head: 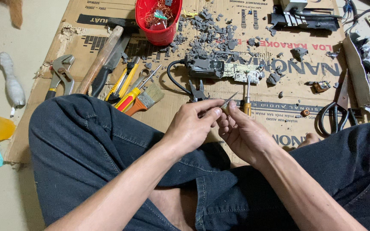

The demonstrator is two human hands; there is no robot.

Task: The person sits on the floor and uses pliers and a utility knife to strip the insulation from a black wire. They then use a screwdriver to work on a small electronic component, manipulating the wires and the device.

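Observation:
My left hand (192, 125) and my right hand (241, 132) meet above my crossed legs in dark jeans. Together they pinch a small thin metal piece (229, 99) whose pointed tip sticks up between the fingertips; what else lies in the fingers is hidden. Just beyond the hands, on flattened cardboard (279, 87), lie a small screwdriver with an orange handle (247, 102), black pliers (198, 92) and a broken grey electronic unit with a bared circuit board (225, 69) and a black cable (172, 79).
A red bucket (158, 20) holding wire scraps stands at the back. Grey plastic shards (213, 36) litter the cardboard. A hammer (101, 57), wrench pliers (61, 75), screwdrivers (127, 92) and a brush (146, 100) lie left; black scissors (337, 111) lie right.

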